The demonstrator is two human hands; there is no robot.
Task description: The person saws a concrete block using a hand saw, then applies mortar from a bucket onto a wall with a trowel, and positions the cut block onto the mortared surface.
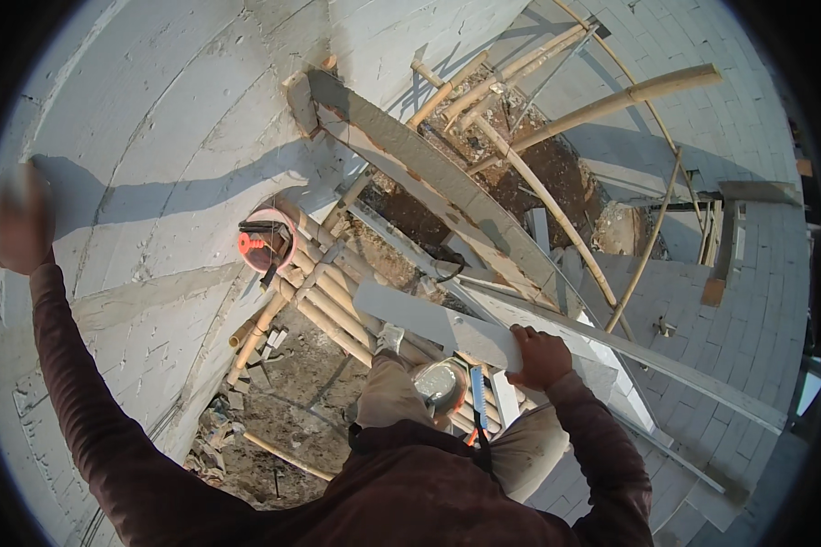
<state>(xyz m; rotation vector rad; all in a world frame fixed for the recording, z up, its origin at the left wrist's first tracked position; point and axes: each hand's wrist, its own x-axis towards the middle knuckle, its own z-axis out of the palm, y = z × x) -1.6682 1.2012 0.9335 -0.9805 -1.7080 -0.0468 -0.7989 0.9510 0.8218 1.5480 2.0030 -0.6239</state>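
Note:
My right hand grips the near end of a long, flat, pale grey block, which slants away to the left above the bamboo poles. Far out to the left, my left hand rests on the pale block wall, its fingers stretched upward and partly blurred; nothing shows in it. Below the pale block, between my legs, stands a bucket with greyish contents. Beside that bucket is a blue toothed strip, which looks like a saw blade.
Bamboo poles form a platform under me, with rubble ground far below. A pink-rimmed bucket holds tools, one with an orange handle. A concrete beam crosses ahead; more bamboo poles lean beyond it.

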